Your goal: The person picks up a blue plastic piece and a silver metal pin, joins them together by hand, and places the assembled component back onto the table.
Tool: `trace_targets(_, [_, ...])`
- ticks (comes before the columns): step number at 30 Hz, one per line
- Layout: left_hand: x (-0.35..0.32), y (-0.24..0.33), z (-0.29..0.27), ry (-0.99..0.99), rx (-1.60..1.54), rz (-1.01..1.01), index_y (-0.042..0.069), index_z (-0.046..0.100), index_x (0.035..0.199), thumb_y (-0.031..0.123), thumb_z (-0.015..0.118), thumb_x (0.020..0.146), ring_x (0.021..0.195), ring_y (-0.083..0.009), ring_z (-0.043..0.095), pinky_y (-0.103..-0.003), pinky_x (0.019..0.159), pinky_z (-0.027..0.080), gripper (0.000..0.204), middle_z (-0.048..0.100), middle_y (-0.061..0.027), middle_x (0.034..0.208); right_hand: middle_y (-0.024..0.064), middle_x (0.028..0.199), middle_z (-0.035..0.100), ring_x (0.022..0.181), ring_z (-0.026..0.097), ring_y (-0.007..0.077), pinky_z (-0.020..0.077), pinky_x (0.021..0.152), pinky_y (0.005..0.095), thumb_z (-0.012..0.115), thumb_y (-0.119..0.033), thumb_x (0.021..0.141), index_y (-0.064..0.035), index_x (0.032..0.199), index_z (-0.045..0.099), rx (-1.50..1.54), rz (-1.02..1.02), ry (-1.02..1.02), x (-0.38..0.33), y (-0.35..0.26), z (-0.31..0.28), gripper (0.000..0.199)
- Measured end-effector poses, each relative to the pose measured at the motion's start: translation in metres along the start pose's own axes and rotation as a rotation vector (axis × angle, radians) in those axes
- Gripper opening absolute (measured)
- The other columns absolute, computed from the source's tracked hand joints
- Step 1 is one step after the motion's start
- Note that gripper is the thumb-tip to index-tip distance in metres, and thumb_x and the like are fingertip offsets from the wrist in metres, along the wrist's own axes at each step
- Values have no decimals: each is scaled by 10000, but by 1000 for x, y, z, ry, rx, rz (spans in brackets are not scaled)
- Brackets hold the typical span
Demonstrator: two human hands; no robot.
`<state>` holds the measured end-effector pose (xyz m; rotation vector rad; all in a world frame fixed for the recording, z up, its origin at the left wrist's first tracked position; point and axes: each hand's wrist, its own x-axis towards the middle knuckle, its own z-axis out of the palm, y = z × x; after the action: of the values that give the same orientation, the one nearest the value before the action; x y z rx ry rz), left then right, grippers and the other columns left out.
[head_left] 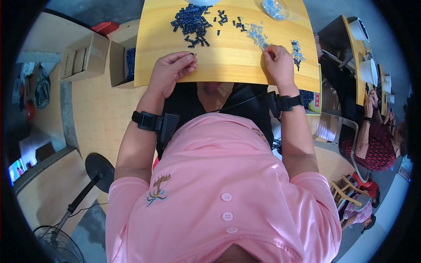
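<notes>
My left hand (172, 70) is closed over the near part of the wooden table (153, 35). Its thumb and forefinger pinch a small black plastic piece, of which only a dark tip shows. Beyond it lies a heap of small black plastic pieces (191, 21), with several strays to its right. My right hand (280, 65) has its fingers closed at the near end of a scatter of small clear plastic pieces (255, 33); whatever is between the fingertips is hidden. Right of that hand lies a narrow group of clear and black pieces (297, 51).
A clear round tub (287, 14) of clear pieces stands at the far right of the table. Cardboard boxes (85, 57) stand on the left, one with dark blue contents. A black-based fan (100, 171) is at lower left. Another person (372, 149) sits at a table on the right.
</notes>
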<state>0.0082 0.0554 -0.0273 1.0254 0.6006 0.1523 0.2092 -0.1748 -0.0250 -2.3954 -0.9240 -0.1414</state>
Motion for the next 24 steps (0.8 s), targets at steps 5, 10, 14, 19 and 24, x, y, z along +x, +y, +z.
trace_targets(5, [1,-2,-2,-23,-13,19,-24,618,1007,109,598,859,787,-127,628,-219,700,529,200,647,-86,902,173,749,602,741,577,336,469,680,403,601,-106,724,-12,748,611,4,37,-19,-2,-5,1,98])
trace_targets(10, [1,-2,-2,-27,-23,18,-25,615,1014,108,594,862,789,-128,628,-217,699,529,203,646,-89,907,165,734,596,728,574,330,470,671,395,604,-111,721,-11,746,604,44,50,7,-4,-10,-1,104])
trace_targets(14, [1,-2,-3,-30,-15,26,-27,610,1022,107,590,865,794,-128,627,-216,701,528,207,645,-91,914,159,719,587,705,575,322,470,656,391,603,-115,723,-16,742,604,99,9,27,-4,-19,4,101])
trace_targets(19, [0,-2,-2,-20,-13,18,-28,610,1021,105,588,867,795,-129,628,-217,704,528,205,645,-92,921,156,715,588,678,574,324,471,640,391,602,-117,726,-22,743,611,208,73,53,-1,-27,6,97])
trace_targets(24, [-1,-2,0,13,-5,20,-30,607,1024,106,588,866,795,-132,629,-220,704,529,209,645,-97,927,162,742,608,686,587,331,479,635,391,604,-142,732,-31,751,631,80,-24,32,0,-22,8,115])
